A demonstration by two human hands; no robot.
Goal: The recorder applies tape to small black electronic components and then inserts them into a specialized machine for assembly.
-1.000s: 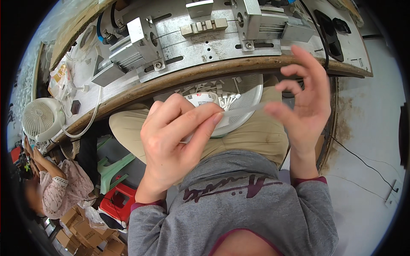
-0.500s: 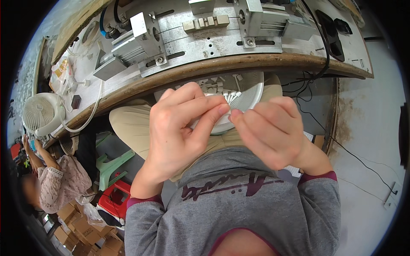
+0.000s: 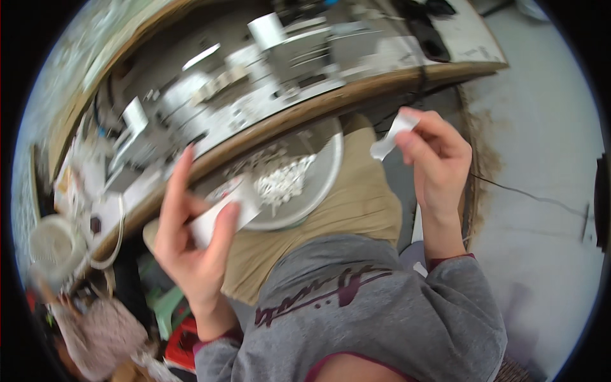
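Note:
My left hand (image 3: 194, 267) pinches a white strip, likely paper or tissue (image 3: 205, 228), under its thumb, with the index finger stretched upward. It is above the left rim of a pale plastic basin (image 3: 336, 167) that rests on my lap. Inside the basin lie many small white parts (image 3: 285, 183) and some greyish pieces behind them. Off to the right, past the basin, my right hand (image 3: 439, 162) grips a smaller, ragged-edged white scrap of paper (image 3: 386, 144) between thumb and fingers. The two white pieces are apart from each other.
Ahead is a workbench with a wooden front edge (image 3: 299, 105) and a metal clamping fixture (image 3: 296, 54), both blurred. A black tray (image 3: 428, 39) lies at its right end. On the left are a small fan (image 3: 57, 245), another person's sleeve (image 3: 105, 325) and a red stool (image 3: 183, 344).
My hands, together over the basin before, have moved wide apart, each now showing a white piece. The view has turned and shifted, and more of the basin's contents shows.

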